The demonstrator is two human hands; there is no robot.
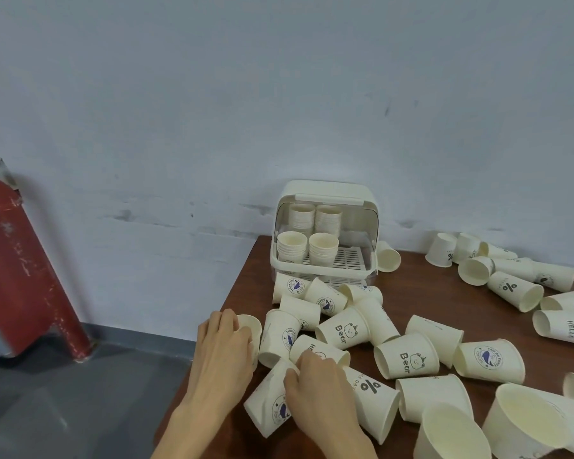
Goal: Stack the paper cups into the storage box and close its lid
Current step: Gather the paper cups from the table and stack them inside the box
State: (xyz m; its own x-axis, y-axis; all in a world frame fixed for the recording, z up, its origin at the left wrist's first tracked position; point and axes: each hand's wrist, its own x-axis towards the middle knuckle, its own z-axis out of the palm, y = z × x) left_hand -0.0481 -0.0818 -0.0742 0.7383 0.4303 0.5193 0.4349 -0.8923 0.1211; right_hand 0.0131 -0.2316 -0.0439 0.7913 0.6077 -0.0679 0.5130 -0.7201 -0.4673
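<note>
1. Loose paper cups [406, 356] lie tipped over across the brown table [418, 293].
2. Left hand [224, 346] curls its fingers around one cup [250, 326]; right hand [315, 382] grips another cup [272, 397].
3. Storage box [325, 233] stands against the wall, lid raised, four stacks inside.

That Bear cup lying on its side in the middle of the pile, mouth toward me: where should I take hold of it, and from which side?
Grip the Bear cup across its wall near the open rim, coming from above with the right hand. It lies on its side on the table, mouth toward the camera; its top is uncovered, but cups crowd both flanks, so a sideways approach would probably knock them.
</note>
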